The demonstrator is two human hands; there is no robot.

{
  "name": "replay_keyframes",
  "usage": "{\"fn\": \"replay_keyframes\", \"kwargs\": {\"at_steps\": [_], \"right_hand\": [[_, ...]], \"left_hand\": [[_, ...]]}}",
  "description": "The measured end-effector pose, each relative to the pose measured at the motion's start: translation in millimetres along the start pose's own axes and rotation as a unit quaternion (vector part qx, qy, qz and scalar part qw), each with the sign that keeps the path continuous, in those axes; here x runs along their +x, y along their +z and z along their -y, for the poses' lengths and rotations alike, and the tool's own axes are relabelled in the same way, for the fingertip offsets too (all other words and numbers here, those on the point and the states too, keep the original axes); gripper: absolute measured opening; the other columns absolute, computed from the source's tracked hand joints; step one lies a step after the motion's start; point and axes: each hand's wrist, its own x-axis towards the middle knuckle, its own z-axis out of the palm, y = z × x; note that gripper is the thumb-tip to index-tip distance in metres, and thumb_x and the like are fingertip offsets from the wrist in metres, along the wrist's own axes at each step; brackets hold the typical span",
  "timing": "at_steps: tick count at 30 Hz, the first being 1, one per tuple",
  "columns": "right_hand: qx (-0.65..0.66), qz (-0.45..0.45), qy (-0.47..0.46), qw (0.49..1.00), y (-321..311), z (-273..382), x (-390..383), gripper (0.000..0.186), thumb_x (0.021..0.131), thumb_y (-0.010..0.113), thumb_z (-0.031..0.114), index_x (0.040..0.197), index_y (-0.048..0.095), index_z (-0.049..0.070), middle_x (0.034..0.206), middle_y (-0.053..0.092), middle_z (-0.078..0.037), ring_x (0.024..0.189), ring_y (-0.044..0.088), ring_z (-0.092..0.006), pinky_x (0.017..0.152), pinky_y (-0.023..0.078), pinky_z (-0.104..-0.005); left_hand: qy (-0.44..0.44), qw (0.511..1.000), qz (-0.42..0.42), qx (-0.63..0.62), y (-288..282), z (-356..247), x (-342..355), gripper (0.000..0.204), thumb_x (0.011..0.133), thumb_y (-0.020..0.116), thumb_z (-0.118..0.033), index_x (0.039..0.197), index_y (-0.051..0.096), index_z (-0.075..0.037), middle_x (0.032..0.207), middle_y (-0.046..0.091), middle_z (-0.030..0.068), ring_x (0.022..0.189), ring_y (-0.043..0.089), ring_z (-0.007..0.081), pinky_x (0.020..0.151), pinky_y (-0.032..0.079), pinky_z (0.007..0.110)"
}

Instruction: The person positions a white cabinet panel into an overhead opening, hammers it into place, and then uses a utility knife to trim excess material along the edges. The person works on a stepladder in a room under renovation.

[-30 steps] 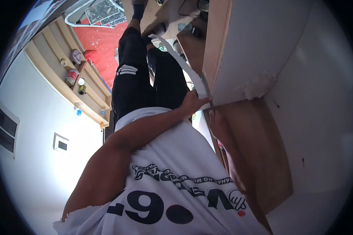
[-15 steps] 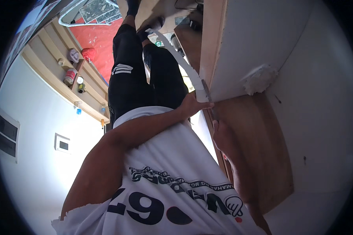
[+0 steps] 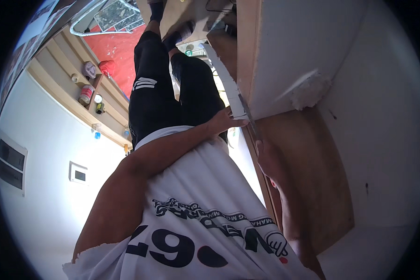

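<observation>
A long white strip (image 3: 225,80) with one ragged edge runs up and away from my left hand (image 3: 226,121), whose thumb and fingers close around its near end. My right hand (image 3: 267,161) grips a narrow grey blade-like tool (image 3: 249,115), its handle hidden in the fist. The blade lies along the strip's right side, close by my left thumb. I cannot tell whether its edge touches the strip. My legs in black trousers (image 3: 151,98) stand beyond my hands.
Wooden shelving (image 3: 91,88) with jars and small items curves along the left. A white wall (image 3: 308,42) with a rough, broken patch (image 3: 312,91) rises at right, above a brown wooden panel (image 3: 308,168). A red floor covering (image 3: 114,51) and a white metal frame (image 3: 81,31) lie far left.
The strip's far end has swung right and nearer, away from my foot. My left hand has shifted slightly left, and the blade leans a little more. Both hands keep their hold.
</observation>
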Motion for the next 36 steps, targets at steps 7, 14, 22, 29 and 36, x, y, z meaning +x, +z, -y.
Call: {"fn": "replay_keyframes", "kwargs": {"at_steps": [7,14,22,29,36], "right_hand": [[-0.047,0.042,0.066,0.996,2.7,-0.4,-13.9,0.043,0.103,0.039,0.032,0.107,0.061,-0.004,0.102,0.064,-0.031,0.099,0.062,-0.0491,0.088,0.047,-0.0534],[-0.05,0.087,0.091,0.991,-10.4,22.5,2.4,0.046,0.104,0.036,0.033,0.106,0.062,-0.004,0.1,0.065,-0.031,0.094,0.063,-0.0487,0.084,0.049,-0.0538],[-0.024,0.075,0.052,0.996,1.9,14.3,5.2,0.048,0.104,0.038,0.033,0.099,0.062,-0.008,0.098,0.063,-0.035,0.096,0.062,-0.0501,0.084,0.048,-0.0548],[-0.038,0.079,0.001,0.996,-32.0,32.9,16.5,0.043,0.103,0.044,0.036,0.103,0.063,-0.002,0.072,0.059,-0.018,0.066,0.06,-0.0291,0.063,0.049,-0.0423],[-0.004,0.062,-0.029,0.998,-83.0,52.3,13.4,0.031,0.101,0.05,0.031,0.105,0.063,0.003,0.066,0.057,-0.01,0.058,0.056,-0.0217,0.061,0.047,-0.0366]], "left_hand": [[0.015,0.994,0.021,0.103,14.5,-4.2,-7.9,0.053,0.082,0.081,-0.021,0.124,0.057,0.001,0.117,0.065,0.01,0.111,0.06,0.0198,0.101,0.045,0.034],[-0.04,0.999,-0.035,-0.012,6.2,21.8,11.8,0.05,0.081,0.083,-0.017,0.121,0.059,0.002,0.115,0.066,0.0094,0.109,0.061,0.0198,0.1,0.047,0.035],[-0.084,0.99,-0.003,-0.113,6.1,13.9,4.5,0.053,0.082,0.082,-0.022,0.123,0.057,0.0,0.121,0.061,0.0091,0.116,0.056,0.0197,0.102,0.043,0.041],[-0.083,0.993,0.083,-0.03,-14.8,-2.4,11.8,0.06,0.086,0.076,-0.039,0.131,0.05,-0.008,0.134,0.054,0.0094,0.131,0.046,0.0237,0.111,0.032,0.048],[-0.112,0.986,-0.093,-0.085,-43.5,-68.2,-19.4,0.097,0.09,0.064,-0.057,0.154,0.017,-0.002,0.151,0.038,0.0187,0.144,0.03,0.0359,0.117,0.022,0.054]]}}
